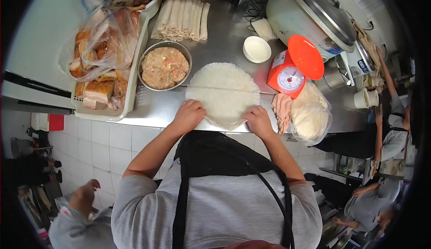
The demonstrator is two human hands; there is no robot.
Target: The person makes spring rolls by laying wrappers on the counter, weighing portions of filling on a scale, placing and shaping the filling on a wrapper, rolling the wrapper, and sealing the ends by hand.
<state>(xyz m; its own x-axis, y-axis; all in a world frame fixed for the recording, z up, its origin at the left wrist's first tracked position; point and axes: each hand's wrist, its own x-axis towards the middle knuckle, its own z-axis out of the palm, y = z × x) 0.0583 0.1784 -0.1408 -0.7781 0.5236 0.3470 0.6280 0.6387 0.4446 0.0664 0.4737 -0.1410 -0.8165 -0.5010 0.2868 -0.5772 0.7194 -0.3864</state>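
Left hand [191, 114] and right hand [258, 119] pinch the near edge of a sheet [224, 85], thin, pale, round, on the steel table [220, 42] left of the red scale [289, 79]. Farther left of it, lumpy mince [164, 67] fills a metal bowl [190, 65]!

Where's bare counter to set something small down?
Widest: the steel counter between stacked rolls and white bowl, beyond the round sheet. Smaller: the strip between metal bowl and front edge, from the meat tray to the left hand. Crowded: right of the sheet, with red scale, pinkish cloth and bagged dough close together.
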